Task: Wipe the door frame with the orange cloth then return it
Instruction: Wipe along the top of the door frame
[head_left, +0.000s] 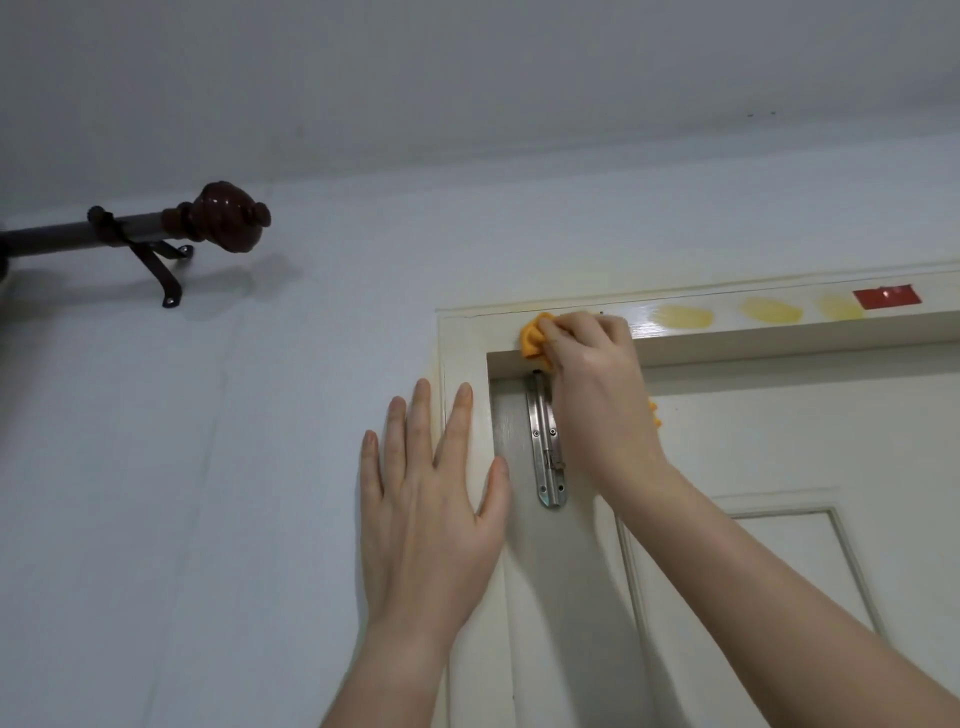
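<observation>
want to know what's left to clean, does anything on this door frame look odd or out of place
Yes. Three yellowish blotches stain the top rail of the door frame, right of the orange cloth in the right hand. Further right, a red patch, perhaps tape, sits stuck on the white paint.

The right hand (597, 384), gripping the orange cloth (531, 343), filled the top corner of the door frame (460, 338). Rightward, the top rail ran open up to a red tape patch (887, 298). A steel slide bolt (545, 447) stood proud of the door (727, 441) just beneath that hand. The left hand (431, 509) lay flat across the frame's side post. A curtain rod (130, 231) jutted from the wall (311, 441), well apart.
</observation>
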